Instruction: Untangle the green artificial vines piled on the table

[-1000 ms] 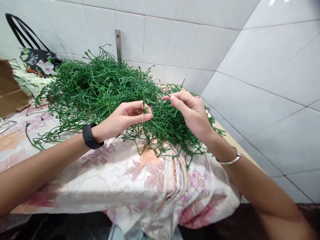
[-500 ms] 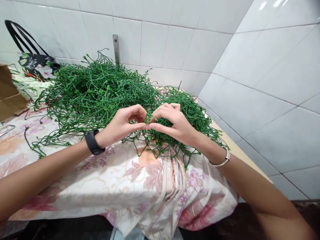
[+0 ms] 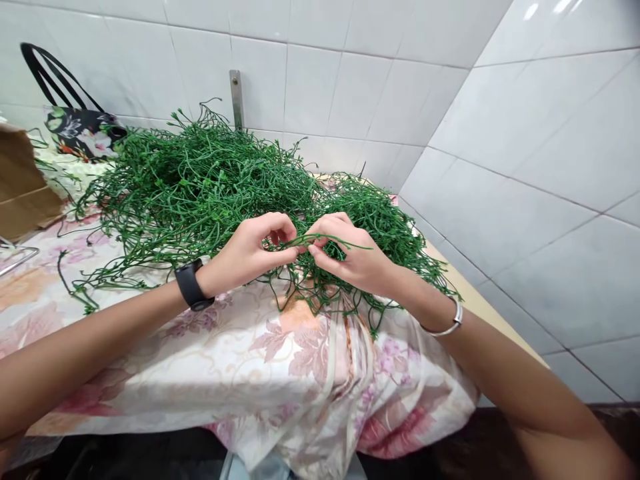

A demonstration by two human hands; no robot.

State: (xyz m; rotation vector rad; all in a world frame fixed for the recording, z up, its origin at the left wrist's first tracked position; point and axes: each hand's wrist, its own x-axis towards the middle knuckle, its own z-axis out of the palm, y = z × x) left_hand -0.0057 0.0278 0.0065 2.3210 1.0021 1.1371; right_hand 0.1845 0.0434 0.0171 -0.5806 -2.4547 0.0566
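My left hand and my right hand meet at the middle, thumbs and forefingers pinched. Between them runs a thin green stem, whose loose ends lie across the right fingers and point right. The left fingertips grip its left end; the exact contact point is partly covered by the fingers. Behind and beneath both hands spreads a tangled heap of green stems with small bud-like tips. A smaller heap of the same stems lies to the right, partly behind my right hand.
A floral cloth covers the table and hangs over its front edge. At the left stand a cardboard box and a black flowered bag. White tiled walls close off the back and right. A metal bracket is fixed behind the heap.
The stem between my fingers now stretches out to the right over my right hand; before, only a small green cluster showed there. Both hands stay nearly in place.
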